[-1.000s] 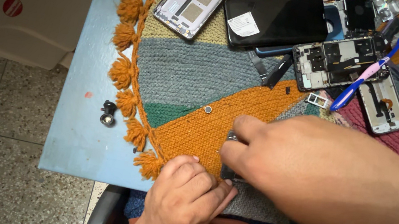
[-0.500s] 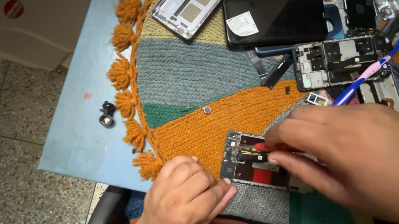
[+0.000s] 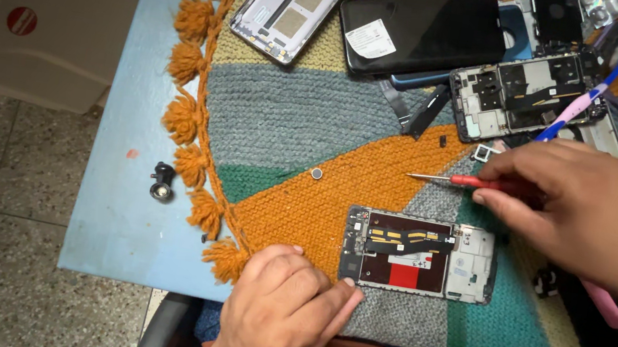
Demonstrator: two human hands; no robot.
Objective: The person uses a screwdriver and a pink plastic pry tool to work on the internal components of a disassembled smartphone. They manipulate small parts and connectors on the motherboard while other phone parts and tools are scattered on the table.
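Orange-and-teal knitted mat [image 3: 308,124] covers most of the blue worktop [image 3: 117,202], and an opened phone frame [image 3: 419,255] lies flat on it near the front edge. Right hand [image 3: 596,216] is closed around a red-handled screwdriver [image 3: 459,180], tip pointing left and sitting just above the frame, not touching it. Left hand [image 3: 283,317] is loosely curled with nothing in it, fingertips resting at the frame's near-left corner. Small round silver part [image 3: 317,173] sits on the mat, a black phone [image 3: 424,32] further back.
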